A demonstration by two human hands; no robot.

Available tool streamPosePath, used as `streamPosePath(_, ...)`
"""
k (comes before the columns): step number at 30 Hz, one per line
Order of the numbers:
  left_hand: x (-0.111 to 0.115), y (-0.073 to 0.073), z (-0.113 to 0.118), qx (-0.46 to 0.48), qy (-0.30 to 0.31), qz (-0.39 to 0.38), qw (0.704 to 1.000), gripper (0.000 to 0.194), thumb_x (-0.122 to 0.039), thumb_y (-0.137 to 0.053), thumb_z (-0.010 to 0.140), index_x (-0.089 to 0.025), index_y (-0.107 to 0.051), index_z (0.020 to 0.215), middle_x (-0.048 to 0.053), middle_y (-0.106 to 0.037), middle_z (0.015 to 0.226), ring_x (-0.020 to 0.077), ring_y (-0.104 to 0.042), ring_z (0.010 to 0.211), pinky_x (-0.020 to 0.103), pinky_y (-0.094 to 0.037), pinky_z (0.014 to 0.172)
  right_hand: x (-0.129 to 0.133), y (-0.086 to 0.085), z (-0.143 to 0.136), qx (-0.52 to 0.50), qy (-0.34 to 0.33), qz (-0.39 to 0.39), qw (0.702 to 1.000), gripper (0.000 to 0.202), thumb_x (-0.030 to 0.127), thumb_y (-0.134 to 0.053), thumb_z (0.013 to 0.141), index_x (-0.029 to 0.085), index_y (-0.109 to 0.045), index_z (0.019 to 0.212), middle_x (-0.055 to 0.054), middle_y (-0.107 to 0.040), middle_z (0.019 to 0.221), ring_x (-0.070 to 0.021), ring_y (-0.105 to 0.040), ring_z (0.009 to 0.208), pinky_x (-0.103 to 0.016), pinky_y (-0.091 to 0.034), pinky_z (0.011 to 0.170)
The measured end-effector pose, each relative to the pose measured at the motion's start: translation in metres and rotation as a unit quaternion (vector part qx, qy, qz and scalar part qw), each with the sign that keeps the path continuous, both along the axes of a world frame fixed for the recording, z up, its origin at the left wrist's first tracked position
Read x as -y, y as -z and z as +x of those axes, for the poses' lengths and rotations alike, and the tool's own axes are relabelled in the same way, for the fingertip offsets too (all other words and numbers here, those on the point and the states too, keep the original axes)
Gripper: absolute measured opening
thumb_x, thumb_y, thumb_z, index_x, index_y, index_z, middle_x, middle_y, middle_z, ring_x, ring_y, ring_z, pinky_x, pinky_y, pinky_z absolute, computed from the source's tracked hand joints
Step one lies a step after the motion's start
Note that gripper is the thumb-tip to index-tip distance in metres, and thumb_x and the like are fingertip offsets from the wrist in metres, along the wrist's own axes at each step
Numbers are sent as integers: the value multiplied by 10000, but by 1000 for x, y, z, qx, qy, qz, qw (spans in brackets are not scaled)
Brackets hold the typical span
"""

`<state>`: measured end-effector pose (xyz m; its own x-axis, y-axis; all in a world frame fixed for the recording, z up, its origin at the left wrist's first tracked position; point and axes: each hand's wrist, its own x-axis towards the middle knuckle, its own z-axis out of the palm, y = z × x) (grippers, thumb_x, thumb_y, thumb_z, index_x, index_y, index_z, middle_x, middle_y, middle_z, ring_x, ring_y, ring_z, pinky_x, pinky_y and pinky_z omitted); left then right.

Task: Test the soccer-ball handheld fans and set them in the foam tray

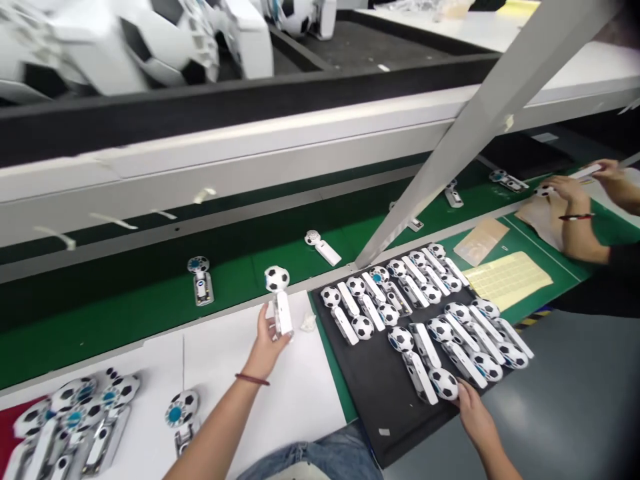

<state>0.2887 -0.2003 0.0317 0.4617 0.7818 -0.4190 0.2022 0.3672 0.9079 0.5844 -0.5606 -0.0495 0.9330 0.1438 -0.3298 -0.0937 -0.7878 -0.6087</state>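
My left hand (270, 340) is closed round the lower end of a white device with a football-patterned round head (277, 279), held upright over the white sheet. My right hand (473, 403) is at the front right edge of a black tray (365, 393), its fingers against the football head (443, 384) of a device lying there. Rows of similar white devices with football heads lie on the tray, some showing blue centres. Another device (183, 408) lies on the white sheet, left of my forearm.
A pile of devices (75, 420) lies at the lower left. Single devices rest on the green belt (240, 260) behind. A slanted grey post (480, 120) and an overhead shelf (250, 147) stand close. At right, another person's hands (570, 190) work beside yellow sheets (510, 280).
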Motion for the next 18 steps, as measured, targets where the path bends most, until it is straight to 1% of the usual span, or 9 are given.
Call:
streamPosePath(3,30,-22,-11,-43,29,89,995,807,-224,-578,710,-248,-79,1344,101,-383,1143,241,-465,1062,434,-397,909,-44,-27,-24,32,36,-11,999,701,515,-443,667,55,-424,1195,-280,-416,1211,-472,-228,1229,-621,-136,985)
streamPosePath(5,48,-35,-19,-80,59,160,982,746,-185,-544,732,-240,-121,1344,121,-350,1232,257,-375,1170,454,-324,979,-95,-46,-62,6,-3,43,999,687,518,-429,720,96,-365,1259,-236,-430,1233,-389,-351,1194,-536,-250,989)
streamPosePath(7,65,-45,-27,-104,80,204,970,721,-145,-531,726,-226,-162,1340,128,-347,1258,255,-337,1204,457,-286,1009,-155,-68,-115,-89,-92,139,982,584,551,-435,753,231,-404,1241,-118,-538,1172,-275,-525,1053,-413,-421,888)
streamPosePath(9,78,-51,-37,-121,107,221,962,711,-102,-534,696,-214,-225,1327,127,-391,1214,248,-383,1164,445,-311,997,-209,-90,-171,-347,-144,348,859,578,540,-491,759,274,-369,1259,-85,-515,1226,-240,-523,1068,-392,-432,870)
streamPosePath(10,82,-53,-43,-124,126,222,959,706,-91,-547,677,-210,-267,1314,126,-416,1186,249,-411,1135,437,-334,981,-230,-100,-195,-423,-128,401,802,561,558,-524,734,260,-437,1202,-84,-549,1182,-240,-551,1020,-385,-448,834)
streamPosePath(11,83,-55,-50,-125,146,223,956,704,-89,-563,663,-208,-298,1303,121,-444,1158,248,-436,1106,429,-354,965,-247,-108,-214,-475,-111,413,769,500,540,-554,727,225,-514,1114,-83,-594,1109,-230,-575,969,-361,-457,811)
streamPosePath(14,57,-55,-74,-151,156,234,948,622,-149,-576,696,-210,-353,1274,90,-536,1088,218,-496,1035,390,-387,942,-272,-119,-241,-548,-47,366,750,386,504,-600,715,155,-616,879,-56,-667,789,-171,-617,722,-271,-476,654)
streamPosePath(16,11,-46,-89,-208,101,244,942,454,-202,-526,764,-200,-429,1208,73,-567,1074,190,-503,1035,355,-379,956,-276,-115,-238,-571,-23,346,744,388,514,-581,729,141,-631,823,-42,-656,695,-148,-604,636,-253,-470,606)
streamPosePath(18,-51,-27,-99,-266,40,239,933,320,-201,-515,783,-152,-512,1099,105,-519,1162,204,-429,1135,367,-309,1012,-277,-109,-231,-588,-17,362,723,402,530,-555,740,147,-639,831,-44,-663,745,-161,-611,671,-275,-477,633)
